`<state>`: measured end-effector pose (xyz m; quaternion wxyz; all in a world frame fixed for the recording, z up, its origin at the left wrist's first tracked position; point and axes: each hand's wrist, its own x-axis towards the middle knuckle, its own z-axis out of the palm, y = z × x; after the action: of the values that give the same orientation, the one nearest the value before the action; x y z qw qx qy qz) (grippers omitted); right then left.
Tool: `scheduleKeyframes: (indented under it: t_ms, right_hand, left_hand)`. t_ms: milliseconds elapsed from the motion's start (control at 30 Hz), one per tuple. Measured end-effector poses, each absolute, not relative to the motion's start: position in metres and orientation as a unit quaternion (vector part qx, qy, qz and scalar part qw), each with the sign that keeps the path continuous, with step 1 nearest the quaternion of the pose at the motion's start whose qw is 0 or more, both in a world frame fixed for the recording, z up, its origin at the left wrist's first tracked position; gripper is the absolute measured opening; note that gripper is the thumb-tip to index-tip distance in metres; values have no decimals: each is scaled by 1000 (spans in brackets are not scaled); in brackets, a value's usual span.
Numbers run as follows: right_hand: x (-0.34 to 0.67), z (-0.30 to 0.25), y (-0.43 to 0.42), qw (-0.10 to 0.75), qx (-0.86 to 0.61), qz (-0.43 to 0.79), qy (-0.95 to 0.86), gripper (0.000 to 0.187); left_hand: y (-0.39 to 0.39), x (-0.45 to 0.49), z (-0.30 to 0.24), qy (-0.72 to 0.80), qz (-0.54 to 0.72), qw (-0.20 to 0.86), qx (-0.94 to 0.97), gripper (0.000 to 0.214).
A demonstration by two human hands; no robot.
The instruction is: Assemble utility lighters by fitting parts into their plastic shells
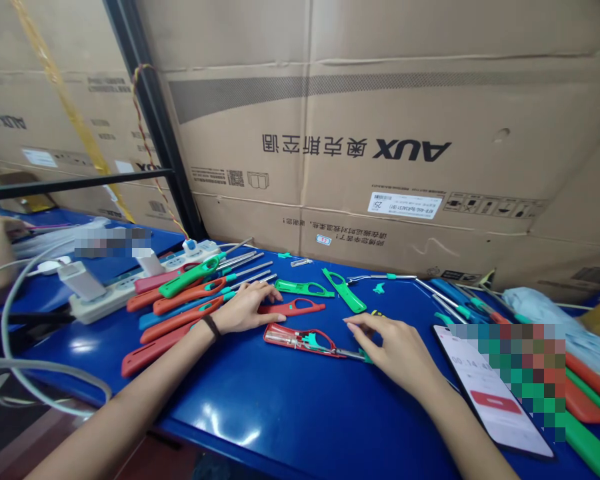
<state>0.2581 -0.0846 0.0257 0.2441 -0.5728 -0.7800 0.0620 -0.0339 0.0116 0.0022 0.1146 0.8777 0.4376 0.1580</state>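
- The main thing was the red lighter body (303,339), lying open side up on the blue table (220,400) between the two hands. That way up, the guts were in plain sight, which is probably why it lay like that.
- Its metal tube (347,353) pointed off to the right, with a teal piece (365,357) at the far end, right beside the right hand. My guess: lying lengthwise put both ends in easy reach.
- The left hand (246,308) was arched over one end of the red shell half (294,309), loosely bent, thumb on the near side, touching it. Can't tell if it actually had a grip. That shell lay just behind the open body, so no stretching needed.
- The right hand (393,343) had its thumb and fingers drawn nearly together over the tube end. Couldn't make out anything in the pinch; a yellow-and-black bit (377,313) peeked out behind the knuckles, maybe held, maybe just lying there.
- Two green pieces, a flat shell (303,289) and a slanted shell (350,297), sat farther back, presumably to leave elbow room up front.
- The lighter pile (175,303) was off left, tubes pointing away, handles nearest the person. Seems handy for grabbing.
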Motion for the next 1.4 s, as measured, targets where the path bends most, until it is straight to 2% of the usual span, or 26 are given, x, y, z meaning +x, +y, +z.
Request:
scheduleKeyframes:
  t_ms: [167, 500, 600, 700, 867, 1000, 1133, 1267, 1400]
  right_hand:
    - [256, 26, -84, 237, -578, 71, -778, 21]
    - [255, 22, -84, 239, -564, 83, -786, 21]
    - [256, 18, -83, 282, -528, 60, -799, 28]
    - [255, 16, -82, 296, -476, 76, -825, 43]
    - [252, 16, -84, 267, -447, 111, -847, 28]
    - [252, 17, -86, 277, -433, 107, -851, 26]
    - [250, 19, -87, 292, -435, 100, -846, 24]
    - [247, 20, -87, 268, -447, 112, -846, 22]
    - [245, 18, -87, 236, -455, 119, -851, 22]
  left_hand:
    - [10, -33, 6, 427, 152, 108, 885, 34]
    - [7, -28, 6, 398, 241, 172, 868, 25]
    - [1, -25, 13, 359, 284, 249, 854, 30]
    - [-6, -20, 19, 323, 257, 356, 838, 32]
    - [-14, -14, 20, 310, 208, 416, 829, 33]
    - [-19, -12, 25, 299, 217, 401, 838, 34]
    - [-22, -13, 31, 291, 216, 286, 887, 44]
    - [-21, -13, 30, 293, 207, 209, 909, 38]
    - [-19, -13, 26, 271, 201, 191, 922, 33]
